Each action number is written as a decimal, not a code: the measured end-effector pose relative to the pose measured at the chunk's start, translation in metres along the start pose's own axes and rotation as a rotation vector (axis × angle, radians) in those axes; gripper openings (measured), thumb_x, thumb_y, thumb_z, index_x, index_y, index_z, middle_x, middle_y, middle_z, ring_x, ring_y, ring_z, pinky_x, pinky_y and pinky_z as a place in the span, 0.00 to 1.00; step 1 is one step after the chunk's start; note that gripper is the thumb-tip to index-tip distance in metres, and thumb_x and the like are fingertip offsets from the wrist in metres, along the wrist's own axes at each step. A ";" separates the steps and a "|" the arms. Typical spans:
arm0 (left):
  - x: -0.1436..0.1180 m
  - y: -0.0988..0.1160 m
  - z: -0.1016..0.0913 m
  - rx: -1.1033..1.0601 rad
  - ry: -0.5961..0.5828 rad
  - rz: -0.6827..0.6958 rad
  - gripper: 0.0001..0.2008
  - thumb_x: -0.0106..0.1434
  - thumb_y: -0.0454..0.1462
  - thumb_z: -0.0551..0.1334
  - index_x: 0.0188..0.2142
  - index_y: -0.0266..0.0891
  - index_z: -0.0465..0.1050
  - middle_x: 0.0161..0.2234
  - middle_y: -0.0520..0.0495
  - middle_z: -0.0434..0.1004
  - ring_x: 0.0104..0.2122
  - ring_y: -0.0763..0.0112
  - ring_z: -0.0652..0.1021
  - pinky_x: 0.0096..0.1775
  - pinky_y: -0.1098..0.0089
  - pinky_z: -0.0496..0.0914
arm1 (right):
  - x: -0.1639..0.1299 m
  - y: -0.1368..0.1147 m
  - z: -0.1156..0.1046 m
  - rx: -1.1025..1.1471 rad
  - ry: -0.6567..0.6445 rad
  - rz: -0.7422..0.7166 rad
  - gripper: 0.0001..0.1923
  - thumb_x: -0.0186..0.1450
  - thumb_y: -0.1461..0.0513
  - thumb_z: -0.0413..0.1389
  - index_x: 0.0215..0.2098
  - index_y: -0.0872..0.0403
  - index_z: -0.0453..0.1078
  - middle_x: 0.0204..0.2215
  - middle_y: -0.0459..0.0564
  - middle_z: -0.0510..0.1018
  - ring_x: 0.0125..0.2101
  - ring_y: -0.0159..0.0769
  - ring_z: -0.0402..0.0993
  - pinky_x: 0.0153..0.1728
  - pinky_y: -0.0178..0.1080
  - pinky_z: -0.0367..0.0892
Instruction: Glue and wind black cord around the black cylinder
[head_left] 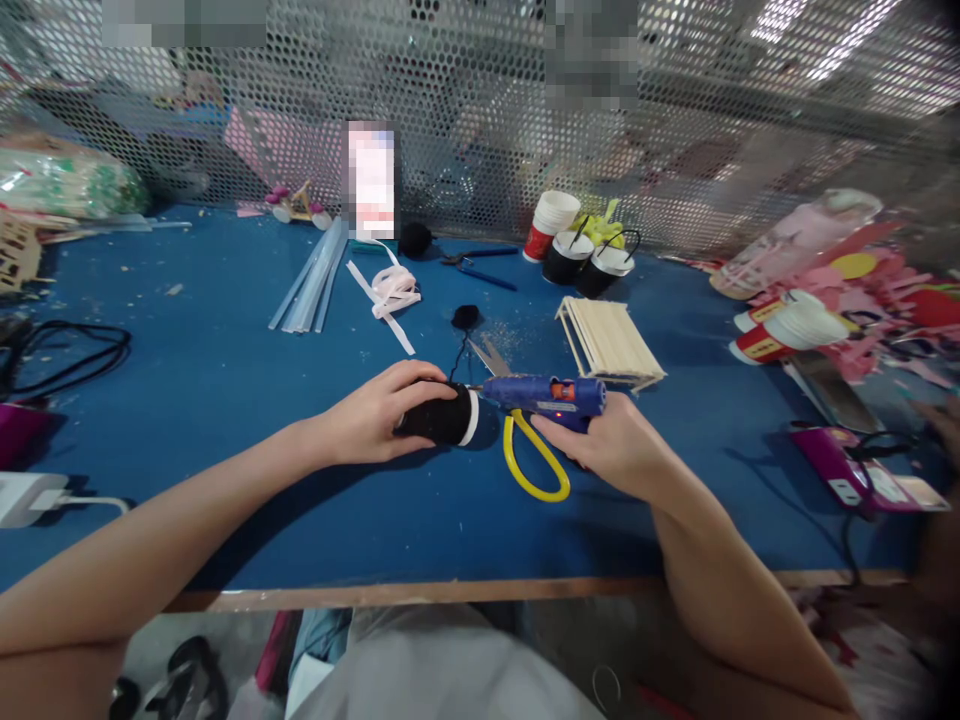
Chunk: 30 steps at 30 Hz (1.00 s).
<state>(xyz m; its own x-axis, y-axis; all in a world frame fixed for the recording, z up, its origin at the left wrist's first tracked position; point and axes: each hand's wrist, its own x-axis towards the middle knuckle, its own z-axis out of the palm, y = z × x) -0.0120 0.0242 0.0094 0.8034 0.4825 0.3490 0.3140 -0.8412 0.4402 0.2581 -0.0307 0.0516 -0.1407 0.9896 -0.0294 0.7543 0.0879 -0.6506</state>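
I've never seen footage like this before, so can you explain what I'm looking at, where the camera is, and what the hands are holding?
There is no machine here: the camera sits on a person's head and looks down at their own two bare hands over a blue table. The left hand grips a black-wrapped paper cup with a white rim, lying sideways. The right hand holds a blue hot glue gun, its nozzle pointing at the cup's rim. Yellow-handled scissors lie beneath the gun. Further back lie clear glue sticks, white ribbon, a flat panel of pale wooden sticks and more paper cups. A metal mesh wall closes the back.
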 end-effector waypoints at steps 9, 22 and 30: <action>0.000 -0.002 -0.001 -0.078 0.024 -0.078 0.25 0.57 0.38 0.63 0.53 0.39 0.60 0.51 0.37 0.62 0.51 0.59 0.67 0.51 0.58 0.66 | -0.008 -0.008 -0.004 0.034 0.007 -0.019 0.09 0.55 0.59 0.54 0.20 0.54 0.65 0.14 0.43 0.63 0.15 0.28 0.56 0.17 0.33 0.59; 0.001 -0.008 0.001 -0.123 0.066 -0.169 0.27 0.55 0.41 0.65 0.52 0.38 0.60 0.49 0.40 0.65 0.50 0.60 0.68 0.52 0.58 0.65 | -0.010 -0.011 -0.002 0.070 -0.017 0.047 0.09 0.54 0.59 0.56 0.20 0.55 0.68 0.12 0.43 0.62 0.14 0.26 0.53 0.14 0.33 0.57; 0.002 -0.007 0.001 -0.113 0.089 -0.224 0.27 0.54 0.42 0.65 0.51 0.38 0.62 0.47 0.41 0.66 0.48 0.61 0.69 0.51 0.60 0.66 | -0.008 -0.012 -0.003 0.083 -0.079 0.059 0.08 0.53 0.59 0.57 0.20 0.54 0.68 0.12 0.43 0.62 0.14 0.28 0.56 0.13 0.34 0.57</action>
<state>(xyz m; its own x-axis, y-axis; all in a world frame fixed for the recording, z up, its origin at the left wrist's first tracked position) -0.0121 0.0304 0.0063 0.6712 0.6772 0.3014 0.4164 -0.6809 0.6025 0.2526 -0.0395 0.0618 -0.1500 0.9805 -0.1272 0.7079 0.0167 -0.7061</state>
